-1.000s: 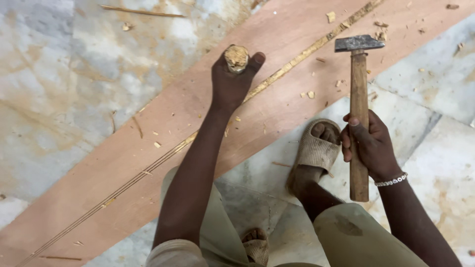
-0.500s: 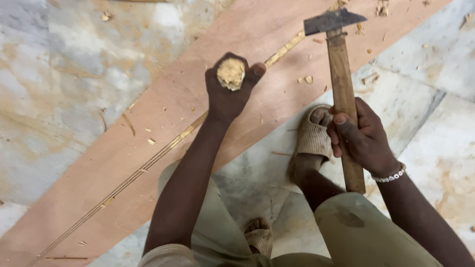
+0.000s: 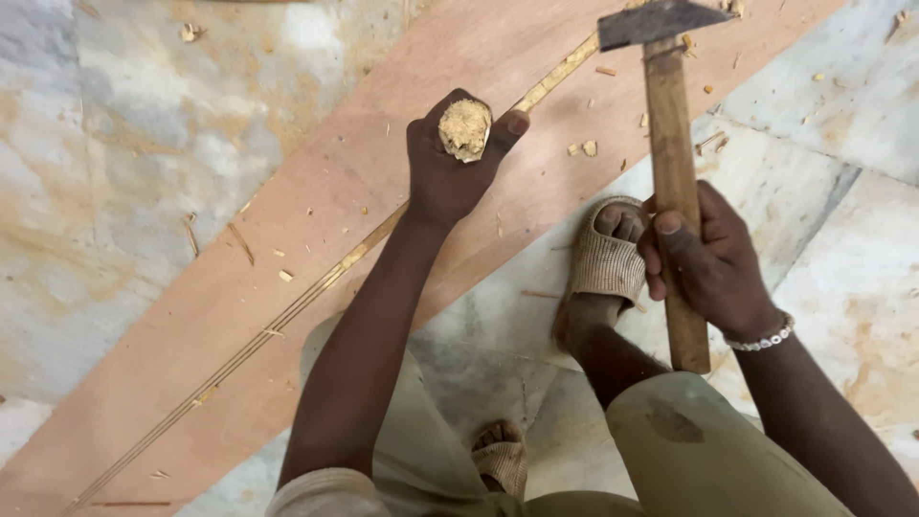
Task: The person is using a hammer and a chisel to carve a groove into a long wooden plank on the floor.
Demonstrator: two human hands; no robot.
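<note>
My left hand [image 3: 450, 172] is clenched around a chisel whose frayed, mushroomed wooden butt [image 3: 464, 128] shows between thumb and fingers. It stands on a long reddish plywood board [image 3: 287, 239], at a narrow groove [image 3: 316, 287] running along the board's length. My right hand [image 3: 704, 254] grips the wooden handle of a hammer [image 3: 670, 182] near its lower end. The dark steel head [image 3: 656, 21] is raised at the top of the view, up and right of the chisel. A beaded bracelet circles my right wrist.
The board lies diagonally on a stained marble floor [image 3: 115, 172]. My sandalled foot [image 3: 603, 258] rests at the board's edge, just left of the hammer handle; another sandalled foot [image 3: 498, 455] is tucked below. Wood chips [image 3: 584, 148] litter the board.
The hammer has risen and shifted left, its head now closer above the chisel. My left hand with the chisel sits lower in view and slightly left.
</note>
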